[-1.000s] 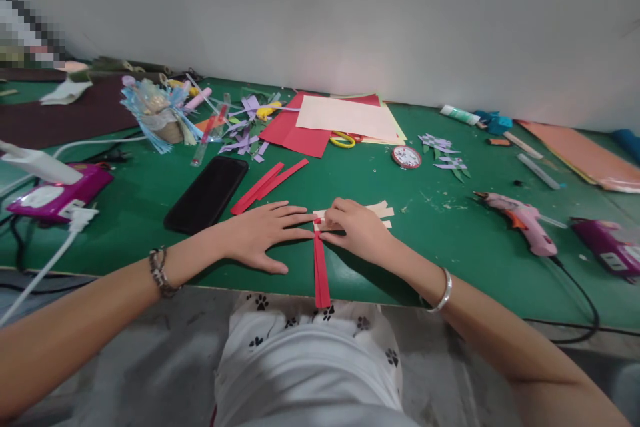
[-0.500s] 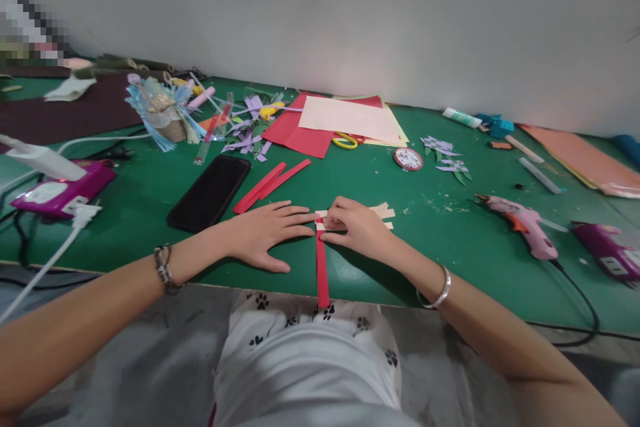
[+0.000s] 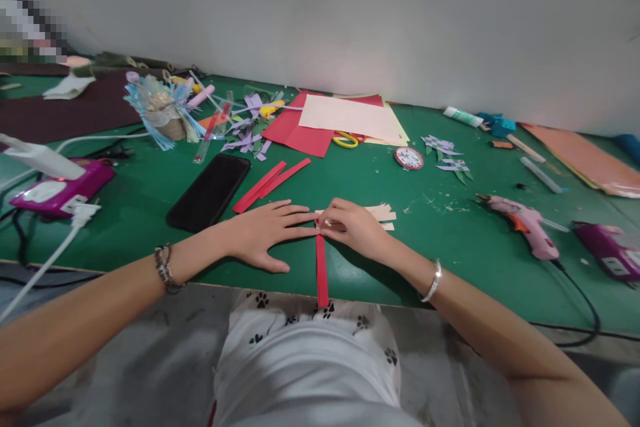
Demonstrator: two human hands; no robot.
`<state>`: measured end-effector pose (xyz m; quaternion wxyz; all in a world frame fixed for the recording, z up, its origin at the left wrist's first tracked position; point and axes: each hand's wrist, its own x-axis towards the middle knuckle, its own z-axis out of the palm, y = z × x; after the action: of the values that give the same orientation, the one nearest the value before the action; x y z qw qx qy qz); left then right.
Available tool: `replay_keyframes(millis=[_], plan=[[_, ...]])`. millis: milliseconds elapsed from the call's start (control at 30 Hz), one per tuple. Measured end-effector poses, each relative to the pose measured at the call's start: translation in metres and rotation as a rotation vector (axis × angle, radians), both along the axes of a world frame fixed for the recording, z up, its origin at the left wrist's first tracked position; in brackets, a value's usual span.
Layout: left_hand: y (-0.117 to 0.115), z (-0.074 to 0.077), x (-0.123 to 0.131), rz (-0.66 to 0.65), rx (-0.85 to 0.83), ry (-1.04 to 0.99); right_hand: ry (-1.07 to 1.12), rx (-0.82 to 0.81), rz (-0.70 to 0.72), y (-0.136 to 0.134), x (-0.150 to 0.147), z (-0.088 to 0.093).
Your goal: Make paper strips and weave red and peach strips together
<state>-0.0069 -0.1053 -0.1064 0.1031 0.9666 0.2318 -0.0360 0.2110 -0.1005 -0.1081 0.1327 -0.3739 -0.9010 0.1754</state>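
Observation:
My left hand (image 3: 270, 230) lies flat on the table with its fingers spread. Its fingertips rest against the left ends of several cream paper strips (image 3: 384, 211). From the other side, my right hand (image 3: 353, 227) has thumb and fingers pinched together where a red paper strip (image 3: 323, 270) crosses the cream ones. Which strip lies in the pinch is partly hidden by the fingers. The red strip runs down to the table's front edge, and the cream ends show beyond my right hand. Loose red strips (image 3: 270, 183) lie beyond my left hand.
A black phone (image 3: 209, 192) sits left of the red strips. Coloured sheets (image 3: 345, 120) and yellow-handled scissors (image 3: 345, 140) lie farther back. At right are a pink glue gun (image 3: 523, 223) and purple power strip (image 3: 607, 250); another power strip (image 3: 65, 190) is at left.
My right hand's fingertips have shifted slightly left and down, closing over the crossing of the strips. My left hand stays almost still.

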Motion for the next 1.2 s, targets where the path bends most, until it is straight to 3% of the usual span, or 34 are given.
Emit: replay_keyframes(millis=[533,1200], plan=[[-0.0007,-0.0007,0.0007,0.018,0.022,0.0,0.083,-0.012,0.075,0.0016,0.0065,-0.0005],[0.0007,-0.0046,-0.0017,-0.003,0.016,-0.039,0.078,0.048,-0.015,0.0039,0.0089,-0.0061]])
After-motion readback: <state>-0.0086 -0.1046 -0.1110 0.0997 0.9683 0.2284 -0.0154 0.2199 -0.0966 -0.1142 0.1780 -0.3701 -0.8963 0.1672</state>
